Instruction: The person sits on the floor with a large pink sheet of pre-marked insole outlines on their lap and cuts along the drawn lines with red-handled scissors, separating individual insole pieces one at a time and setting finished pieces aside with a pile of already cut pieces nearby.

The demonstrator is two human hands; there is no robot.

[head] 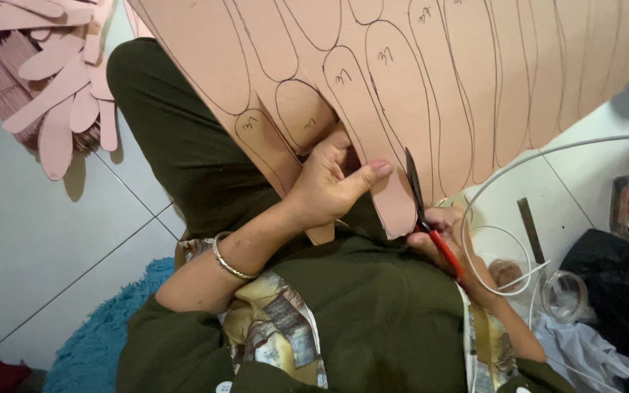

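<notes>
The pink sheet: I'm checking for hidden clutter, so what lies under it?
Under the pink sheet show a knee in dark green trousers and the left hand gripping its edge. White floor tiles surround it; anything further beneath is covered.

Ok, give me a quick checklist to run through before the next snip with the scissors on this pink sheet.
1. Left hand grips the pink sheet beside the cut: ok.
2. Left thumb apart from the scissors blades: ok, though close.
3. Right hand holds the red handles: ok, partly hidden.
4. Blades lie along the drawn outline of the sole shape: cannot tell, the blade covers the line.
5. White cable apart from the blades: not ok, it loops right beside the right hand.
6. Cut pieces in the pile away from the work: ok.
</notes>
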